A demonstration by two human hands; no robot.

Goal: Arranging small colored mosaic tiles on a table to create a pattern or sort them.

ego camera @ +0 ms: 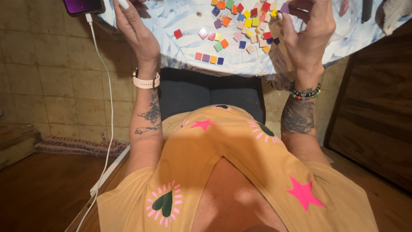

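Observation:
Many small coloured square tiles lie scattered on a table with a leaf-patterned cloth. A short row of orange, purple, yellow and blue tiles sits near the table's front edge. My right hand is raised over the pile's right side and pinches a small purple tile between its fingertips. My left hand is lifted at the left of the table, palm inward, fingers partly cut off by the frame's top edge; nothing shows in it.
A phone with a white charging cable lies at the table's left corner. A clear bowl stands at the right. A dark chair seat is below the table, a wooden cabinet to the right.

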